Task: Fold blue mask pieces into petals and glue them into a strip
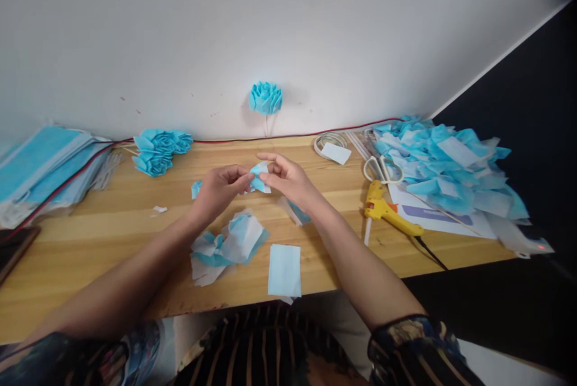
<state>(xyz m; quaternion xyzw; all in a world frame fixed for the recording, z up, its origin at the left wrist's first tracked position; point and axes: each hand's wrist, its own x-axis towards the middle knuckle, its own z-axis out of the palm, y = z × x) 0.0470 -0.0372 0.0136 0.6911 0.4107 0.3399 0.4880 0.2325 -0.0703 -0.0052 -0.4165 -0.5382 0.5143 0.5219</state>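
Between my two hands, above the middle of the wooden table (148, 242), is a small blue-and-white piece of mask fabric (259, 177). My left hand (224, 187) pinches its left side between thumb and fingers. On its right side, my right hand (287, 178) grips it with thumb and fingers, some fingers stretched forward. Below the hands lie loose crumpled fabric pieces (237, 242) and a flat light-blue rectangle (285, 270). Another fabric piece (295, 210) lies partly under my right wrist, and a small blue bit (196, 189) sits beside my left hand.
Blue fabric flowers (162, 148) lie at the left by stacked face masks (49, 163). One flower (265, 98) stands against the wall. At right are a yellow glue gun (387, 210), scissors (383, 169), a cable coil (332, 147) and a large fabric pile (444, 160).
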